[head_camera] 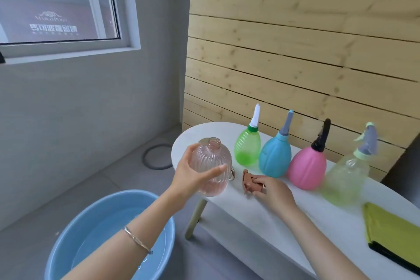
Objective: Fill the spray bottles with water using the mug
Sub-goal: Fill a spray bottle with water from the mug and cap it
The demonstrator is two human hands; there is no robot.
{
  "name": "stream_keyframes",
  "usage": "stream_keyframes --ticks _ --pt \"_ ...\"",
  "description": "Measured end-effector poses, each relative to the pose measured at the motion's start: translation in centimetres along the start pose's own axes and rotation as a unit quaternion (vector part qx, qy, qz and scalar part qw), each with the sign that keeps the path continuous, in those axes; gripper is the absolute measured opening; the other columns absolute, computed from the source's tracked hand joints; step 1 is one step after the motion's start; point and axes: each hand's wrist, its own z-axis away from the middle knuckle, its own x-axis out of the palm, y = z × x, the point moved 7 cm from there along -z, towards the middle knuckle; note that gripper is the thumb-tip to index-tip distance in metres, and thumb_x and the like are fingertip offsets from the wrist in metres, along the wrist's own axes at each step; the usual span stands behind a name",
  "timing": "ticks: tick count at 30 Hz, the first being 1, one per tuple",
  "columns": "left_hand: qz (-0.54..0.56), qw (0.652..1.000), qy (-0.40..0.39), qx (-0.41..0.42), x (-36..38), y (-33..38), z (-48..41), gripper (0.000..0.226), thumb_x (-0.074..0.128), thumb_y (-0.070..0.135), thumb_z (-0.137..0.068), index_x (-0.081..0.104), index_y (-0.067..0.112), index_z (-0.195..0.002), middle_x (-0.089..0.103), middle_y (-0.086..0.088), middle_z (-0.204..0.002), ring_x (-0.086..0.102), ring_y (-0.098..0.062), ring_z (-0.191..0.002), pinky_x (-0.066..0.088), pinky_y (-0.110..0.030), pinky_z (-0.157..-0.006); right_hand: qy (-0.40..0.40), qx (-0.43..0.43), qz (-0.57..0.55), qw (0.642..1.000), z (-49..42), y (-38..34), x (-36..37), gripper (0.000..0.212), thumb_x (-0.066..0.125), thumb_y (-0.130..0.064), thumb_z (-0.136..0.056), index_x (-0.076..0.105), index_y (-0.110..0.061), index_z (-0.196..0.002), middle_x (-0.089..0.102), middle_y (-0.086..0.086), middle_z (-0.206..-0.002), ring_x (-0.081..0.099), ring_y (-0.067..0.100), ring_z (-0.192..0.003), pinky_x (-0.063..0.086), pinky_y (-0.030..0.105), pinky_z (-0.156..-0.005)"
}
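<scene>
Left hand grips the uncapped pink bottle, neck up, at the worktop's left end. Right hand holds the brown spray head just right of it. The water basin lies below-left, nearer the left hand.

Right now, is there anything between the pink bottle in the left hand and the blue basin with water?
Nothing visible. The left hand holds the pink bottle at the table's end, and the blue basin lies lower and nearer, with only the person's own forearm over it.
</scene>
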Motion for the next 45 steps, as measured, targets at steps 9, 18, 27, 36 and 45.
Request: stream_keyframes --ticks 9,18,27,36,45 --pt "-0.018 0.998 -0.065 0.022 5.7 -0.5 0.6 0.061 0.092 0.024 -0.064 0.054 0.040 -0.109 0.059 0.023 -0.111 0.051 0.023 -0.099 0.040 0.002 -0.074 0.198 -0.013 -0.426 0.883 2.4 1.8 -10.5 0.026 0.069 -0.007 -0.084 0.065 -0.013 -0.110 0.070 0.000 -0.105 0.066 0.000 -0.091 0.046 0.010 -0.080" --pt "0.017 0.996 -0.088 -0.006 11.2 -3.2 1.1 0.071 0.093 0.028 -0.061 0.053 0.029 -0.120 0.058 0.016 -0.117 0.051 0.017 -0.103 0.041 0.001 -0.072 0.294 -0.094 -0.615 0.726 6.8 0.7 -18.6 0.021 0.061 -0.011 -0.089 0.060 -0.013 -0.109 0.071 -0.005 -0.105 0.066 0.009 -0.101 0.049 0.019 -0.090" --pt "0.002 0.996 -0.087 0.000 12.1 -4.8 1.2 0.067 0.095 0.026 -0.057 0.053 0.034 -0.109 0.060 0.020 -0.113 0.050 0.023 -0.099 0.038 0.003 -0.077 0.275 -0.125 -0.693 0.655 6.2 -2.3 -18.5 0.047 0.070 -0.032 -0.066 0.060 -0.014 -0.108 0.072 -0.010 -0.092 0.066 0.008 -0.096 0.050 0.023 -0.091" --pt "0.001 0.995 -0.098 -0.004 11.9 -5.7 0.8 0.075 0.095 0.034 -0.056 0.051 0.035 -0.115 0.058 0.020 -0.117 0.047 0.025 -0.103 0.040 -0.003 -0.083 0.270 -0.146 -0.675 0.671 4.6 -2.9 -16.1 0.034 0.069 -0.031 -0.073 0.063 -0.019 -0.104 0.071 -0.002 -0.103 0.065 0.017 -0.105 0.048 0.026 -0.091" --pt "0.006 0.994 -0.105 -0.002 12.1 -5.6 0.6 0.079 0.094 0.033 -0.057 0.050 0.030 -0.121 0.058 0.018 -0.119 0.049 0.020 -0.107 0.039 0.001 -0.084 0.229 -0.166 -0.630 0.724 6.3 -2.3 -14.7 0.022 0.061 -0.020 -0.083 0.061 -0.017 -0.104 0.071 -0.011 -0.094 0.066 0.008 -0.100 0.047 0.018 -0.089"
